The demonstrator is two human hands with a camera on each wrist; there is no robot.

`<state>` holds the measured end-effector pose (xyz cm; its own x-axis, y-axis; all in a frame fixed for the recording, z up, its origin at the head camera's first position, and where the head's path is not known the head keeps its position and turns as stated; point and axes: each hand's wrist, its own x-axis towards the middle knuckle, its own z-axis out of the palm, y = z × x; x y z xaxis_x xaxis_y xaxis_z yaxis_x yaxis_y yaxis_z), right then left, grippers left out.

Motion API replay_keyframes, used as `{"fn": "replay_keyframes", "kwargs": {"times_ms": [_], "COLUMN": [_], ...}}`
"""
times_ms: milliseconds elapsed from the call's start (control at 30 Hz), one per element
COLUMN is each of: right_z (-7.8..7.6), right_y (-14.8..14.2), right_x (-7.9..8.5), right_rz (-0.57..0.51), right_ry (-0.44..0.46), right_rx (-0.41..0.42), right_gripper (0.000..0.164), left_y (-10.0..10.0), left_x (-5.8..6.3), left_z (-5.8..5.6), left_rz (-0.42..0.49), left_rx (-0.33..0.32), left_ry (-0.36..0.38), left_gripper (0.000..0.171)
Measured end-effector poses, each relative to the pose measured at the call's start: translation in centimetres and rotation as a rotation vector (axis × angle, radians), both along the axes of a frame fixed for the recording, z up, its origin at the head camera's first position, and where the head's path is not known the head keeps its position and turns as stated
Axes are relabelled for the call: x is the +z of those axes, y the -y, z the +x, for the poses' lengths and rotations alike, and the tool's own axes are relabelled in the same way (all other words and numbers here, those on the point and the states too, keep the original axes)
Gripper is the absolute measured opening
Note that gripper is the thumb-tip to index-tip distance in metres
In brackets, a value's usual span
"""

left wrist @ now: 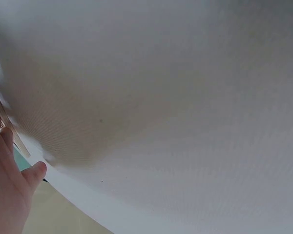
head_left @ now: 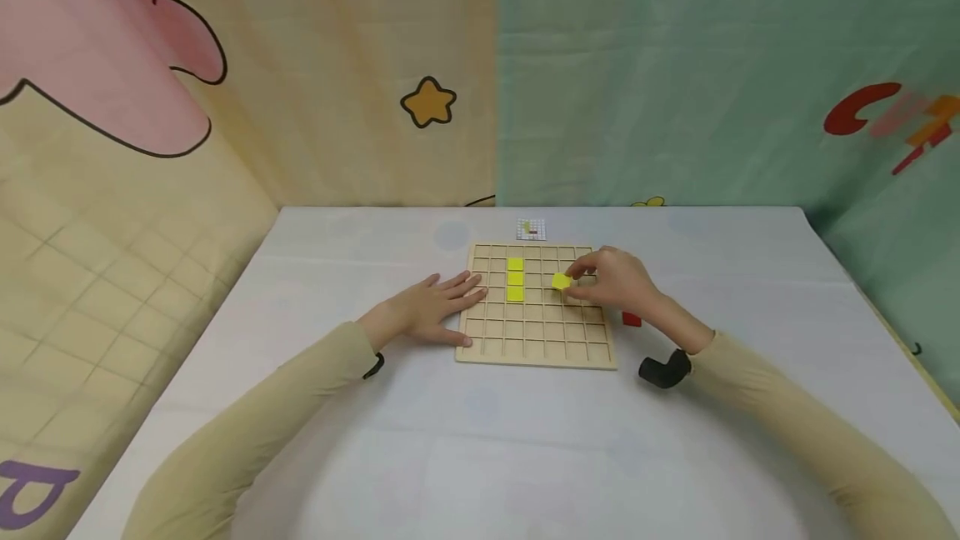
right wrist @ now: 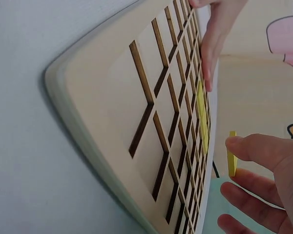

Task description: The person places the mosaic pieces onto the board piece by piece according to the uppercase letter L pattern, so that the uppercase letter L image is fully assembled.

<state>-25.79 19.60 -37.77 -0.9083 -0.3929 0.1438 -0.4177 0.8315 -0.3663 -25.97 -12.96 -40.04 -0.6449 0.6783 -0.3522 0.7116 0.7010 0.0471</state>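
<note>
The right hand (head_left: 618,280) pinches 1 yellow tile (head_left: 561,282) above the grid board (head_left: 536,360), right of 3 seated tiles (head_left: 515,279). The left hand (head_left: 435,308), fingers spread, rests over the left edge. A red piece (head_left: 632,319) lies near the right edge; white tabletop (head_left: 480,457) spreads wide nearer the person.

You wear long, plain beige sleeves (head_left: 251,432), a small black piece (head_left: 373,367) at your left wrist (head_left: 380,326) and a bulkier, bent black attachment (head_left: 664,369) at your right wrist (head_left: 692,330).
</note>
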Motion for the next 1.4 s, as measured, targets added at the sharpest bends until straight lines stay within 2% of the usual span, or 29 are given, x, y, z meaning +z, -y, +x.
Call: {"fn": "replay_keyframes", "kwargs": {"times_ms": [233, 800, 1067, 1400], "right_z": [0.1, 0.1, 0.2, 0.4], "right_y": [1.8, 5.4, 6.1, 6.3], "right_x": [-0.3, -1.6, -2.3, -2.3], "right_rz": [0.002, -0.001, 0.043, 0.036], "right_ry": [0.024, 0.002, 0.009, 0.012], "right_rx": [0.021, 0.156, 0.177, 0.186], "right_gripper": [0.030, 0.026, 0.027, 0.027], "left_y": [0.0, 0.2, 0.2, 0.0], "left_x": [0.0, -0.2, -0.4, -0.3], "left_z": [0.0, -0.1, -0.3, -0.2], "left_rz": [0.006, 0.007, -0.005, 0.004], "left_rx": [-0.008, -0.004, -0.003, 0.005], "left_ry": [0.020, 0.005, -0.003, 0.009], "left_gripper": [0.088, 0.087, 0.088, 0.088]}}
